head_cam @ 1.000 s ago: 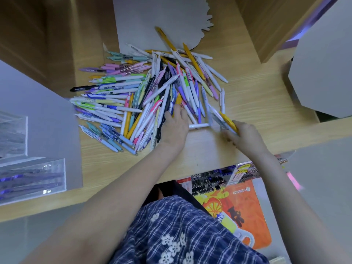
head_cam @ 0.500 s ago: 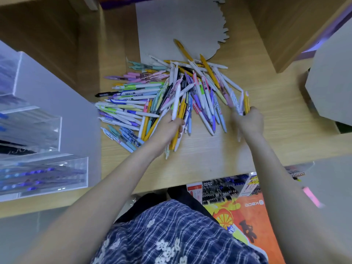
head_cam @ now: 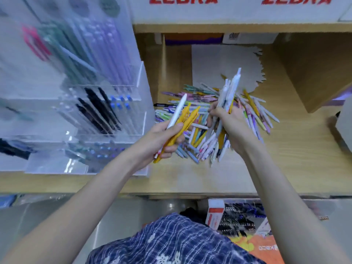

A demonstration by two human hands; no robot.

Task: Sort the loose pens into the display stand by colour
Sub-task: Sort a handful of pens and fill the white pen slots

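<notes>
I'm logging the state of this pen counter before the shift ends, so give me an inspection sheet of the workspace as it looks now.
Surface: wooden shelf, bare along the front edge.
Job's things: pile of loose pens mixed by colour; clear display stand at left, partly stocked with black, blue and purple pens.
Clutter: grey card cut-out behind the pile.
Grippers: left hand holds yellow pens and a white one; right hand grips a bundle of mostly white pens.
Cables: nothing seen.
Surroundings: ZEBRA signs above; packaged stock below.
</notes>
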